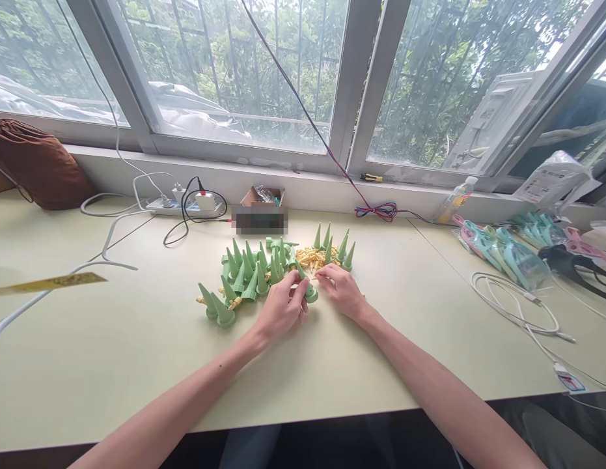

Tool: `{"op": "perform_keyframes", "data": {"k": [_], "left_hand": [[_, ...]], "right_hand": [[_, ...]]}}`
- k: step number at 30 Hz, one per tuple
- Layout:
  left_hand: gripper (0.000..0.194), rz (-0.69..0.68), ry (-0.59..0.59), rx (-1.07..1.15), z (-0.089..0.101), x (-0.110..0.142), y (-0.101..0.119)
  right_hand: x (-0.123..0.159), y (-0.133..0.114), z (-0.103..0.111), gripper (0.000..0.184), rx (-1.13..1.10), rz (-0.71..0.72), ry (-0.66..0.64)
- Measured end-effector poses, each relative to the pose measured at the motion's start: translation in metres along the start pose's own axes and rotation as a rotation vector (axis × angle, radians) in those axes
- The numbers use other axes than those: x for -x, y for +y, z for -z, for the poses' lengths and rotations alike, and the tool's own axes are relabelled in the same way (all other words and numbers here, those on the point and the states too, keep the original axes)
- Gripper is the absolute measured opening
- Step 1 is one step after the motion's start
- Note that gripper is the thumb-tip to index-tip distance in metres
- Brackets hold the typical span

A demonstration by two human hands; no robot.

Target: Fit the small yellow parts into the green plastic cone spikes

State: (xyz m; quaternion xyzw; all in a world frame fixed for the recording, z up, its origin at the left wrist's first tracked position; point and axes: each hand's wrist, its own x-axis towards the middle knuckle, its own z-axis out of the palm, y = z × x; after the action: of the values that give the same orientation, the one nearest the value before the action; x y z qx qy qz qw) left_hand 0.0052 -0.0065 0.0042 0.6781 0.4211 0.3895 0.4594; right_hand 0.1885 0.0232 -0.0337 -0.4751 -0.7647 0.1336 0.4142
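A green plastic cone-shaped spike (310, 290), which looks like a plant watering spike, is tilted in my left hand (284, 298), its fingers closed around it. Close on the right, my right hand (342, 290) is pinched, with a small yellow plastic piece (316, 279) just showing at its fingertips. Beyond the hands lies a pile of small yellow pieces (308, 258). Several green spikes (248, 267) are crowded together left of the pile, some upright and some lying down. More green spikes (349, 257) stand behind my right hand. Yellow pieces stick out of the spikes (224, 314) nearest the front left.
Along the window sill sit a power strip (159, 206), a small open box (268, 195), a coiled red-and-blue wire (378, 212) and a bottle (456, 198). Pastel plastic items (515, 257) and a white cable (515, 306) lie at right. A brown bag (39, 163) rests at far left.
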Motion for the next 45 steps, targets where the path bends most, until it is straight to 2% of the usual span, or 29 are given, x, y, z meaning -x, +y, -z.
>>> {"op": "perform_keyframes", "data": {"k": [11,15,19,24,34,45], "left_hand": [[0.031,0.001,0.043,0.002,0.000,0.000,0.001],[0.031,-0.015,0.068,-0.004,0.000,0.000,0.000],[0.031,-0.022,0.080,-0.012,0.000,0.000,0.000],[0.032,-0.048,0.100,0.009,-0.001,0.000,-0.001],[0.031,-0.083,0.164,0.036,-0.001,0.002,0.004],[0.032,-0.102,0.154,-0.010,0.000,0.004,0.004]], "right_hand": [[0.000,-0.004,0.002,0.022,-0.107,-0.036,0.084],[0.000,-0.009,0.003,0.027,-0.272,-0.136,0.147],[0.000,-0.019,0.005,0.035,-0.587,-0.261,0.135],[0.002,-0.032,0.003,0.034,-0.790,-0.242,0.116],[0.005,-0.037,0.003,0.024,-0.798,-0.190,0.127],[0.005,-0.040,0.005,0.024,-0.758,-0.191,0.102]]}}
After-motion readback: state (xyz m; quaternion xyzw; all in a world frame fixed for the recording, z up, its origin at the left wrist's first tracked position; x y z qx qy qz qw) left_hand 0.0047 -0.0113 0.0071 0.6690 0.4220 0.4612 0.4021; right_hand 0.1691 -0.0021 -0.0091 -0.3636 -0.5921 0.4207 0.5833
